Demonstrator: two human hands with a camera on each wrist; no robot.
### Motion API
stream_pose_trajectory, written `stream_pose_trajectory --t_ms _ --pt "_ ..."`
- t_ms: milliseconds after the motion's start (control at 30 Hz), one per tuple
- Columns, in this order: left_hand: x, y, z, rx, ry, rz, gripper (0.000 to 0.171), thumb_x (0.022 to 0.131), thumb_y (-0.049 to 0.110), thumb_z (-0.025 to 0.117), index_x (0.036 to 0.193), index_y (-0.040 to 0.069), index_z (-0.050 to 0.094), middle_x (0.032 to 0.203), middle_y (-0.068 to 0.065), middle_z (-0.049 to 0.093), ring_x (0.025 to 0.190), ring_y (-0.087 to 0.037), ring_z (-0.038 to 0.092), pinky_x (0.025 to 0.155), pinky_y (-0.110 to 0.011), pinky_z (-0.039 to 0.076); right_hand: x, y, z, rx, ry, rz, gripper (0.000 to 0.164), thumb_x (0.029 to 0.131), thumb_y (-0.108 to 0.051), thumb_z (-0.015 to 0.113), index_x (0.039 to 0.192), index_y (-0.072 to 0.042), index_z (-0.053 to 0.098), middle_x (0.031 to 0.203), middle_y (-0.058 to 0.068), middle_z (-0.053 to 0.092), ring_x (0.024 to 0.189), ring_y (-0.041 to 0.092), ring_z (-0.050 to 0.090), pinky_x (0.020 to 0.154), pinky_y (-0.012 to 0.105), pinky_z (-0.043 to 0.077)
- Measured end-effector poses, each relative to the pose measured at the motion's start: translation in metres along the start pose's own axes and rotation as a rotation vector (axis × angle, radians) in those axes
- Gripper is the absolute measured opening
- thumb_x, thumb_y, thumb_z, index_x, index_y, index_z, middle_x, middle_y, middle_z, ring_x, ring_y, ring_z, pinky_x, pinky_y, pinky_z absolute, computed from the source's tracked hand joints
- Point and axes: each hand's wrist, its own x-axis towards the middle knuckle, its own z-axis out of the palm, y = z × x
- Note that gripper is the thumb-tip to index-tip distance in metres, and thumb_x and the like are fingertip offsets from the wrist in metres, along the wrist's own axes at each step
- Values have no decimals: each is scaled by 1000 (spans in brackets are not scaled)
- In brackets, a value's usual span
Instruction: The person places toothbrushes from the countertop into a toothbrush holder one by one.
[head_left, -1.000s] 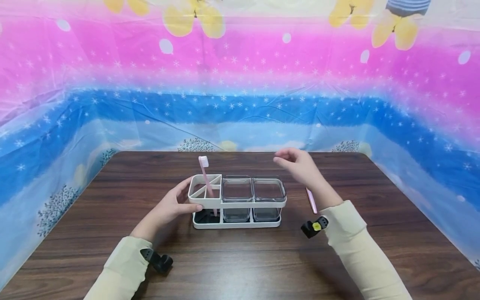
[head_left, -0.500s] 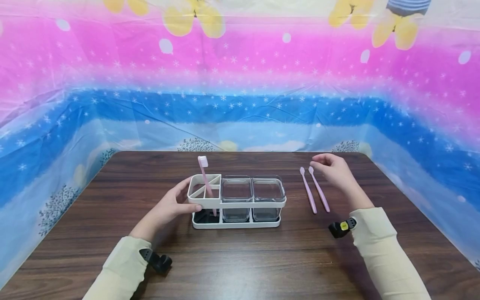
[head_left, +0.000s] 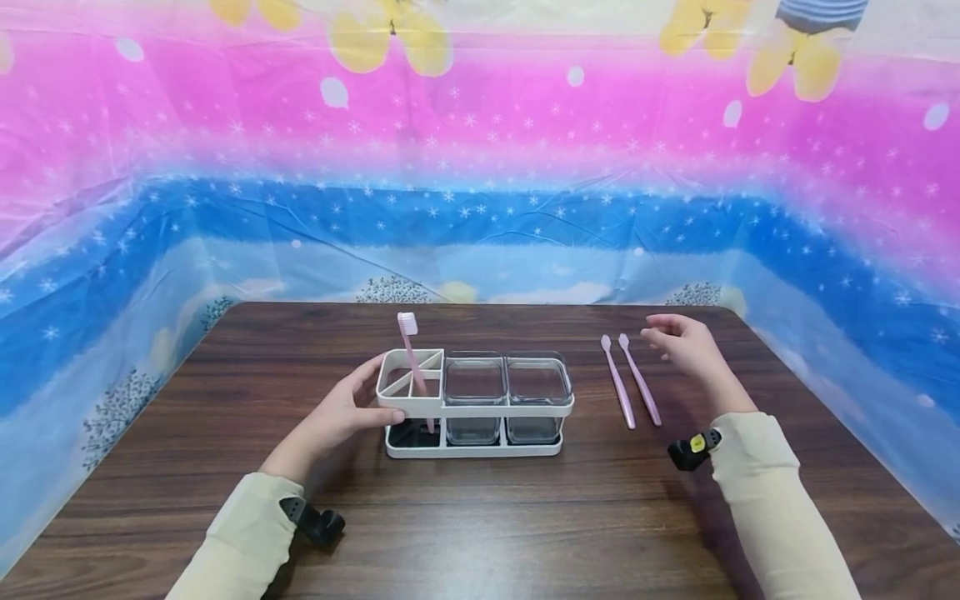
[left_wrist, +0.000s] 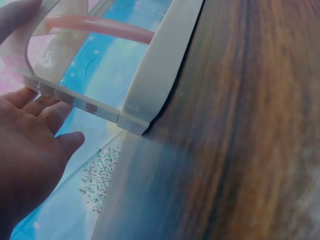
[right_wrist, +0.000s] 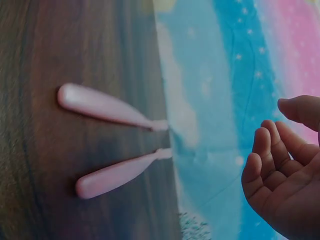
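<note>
The left hand [head_left: 341, 412] is gripping the left end of a white rack [head_left: 472, 410]. The right hand [head_left: 684, 346] is holding nothing, its fingers bending softly, near two pink toothbrushes [head_left: 642, 387] lying on the brown table [head_left: 480, 517]. Another pink toothbrush [head_left: 413, 357] is leaning in the rack, and two clear cups [head_left: 474, 429] are sitting beside it.

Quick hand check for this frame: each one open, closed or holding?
Left hand: holding the white holder at its left end.
Right hand: open, holding nothing.
</note>
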Motion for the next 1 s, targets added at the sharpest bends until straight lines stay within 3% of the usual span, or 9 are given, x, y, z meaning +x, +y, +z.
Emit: stream_pose_trajectory --t_ms 133,267,467,700,1000 --pt "0 0 0 -5 0 6 86 82 11 74 150 0 23 148 -25 36 131 -38 38 104 -49 36 6 13 5 13 -19 21 51 100 -27 52 140 3 44 127 27 54 112 38 56 90 48 49" --pt "0 0 1 -17 1 13 86 82 10 74 150 -1 23 148 -26 35 132 -39 37 106 -52 33 10 22 12 81 -27 56 51 99 -22 52 142 4 40 130 27 50 114 37 53 94 50 47" --pt "1 0 1 -29 1 12 87 81 10 74 150 -1 23 149 -25 34 135 -39 34 108 -54 28 13 26 21 153 -41 97 52 99 -14 52 144 6 35 135 28 45 118 38 50 96 48 44" --pt "2 -1 0 -39 5 15 86 81 10 74 150 0 24 149 -25 34 136 -40 33 109 -57 25 22 38 24 62 -57 101 53 99 -15 52 143 8 35 134 31 47 116 40 54 83 37 49" --pt "1 -2 0 -32 4 5 88 81 11 75 150 0 22 149 -25 33 136 -42 32 110 -59 24 24 50 31 46 -77 145 53 98 -14 51 142 10 35 135 32 46 110 37 55 77 32 50"
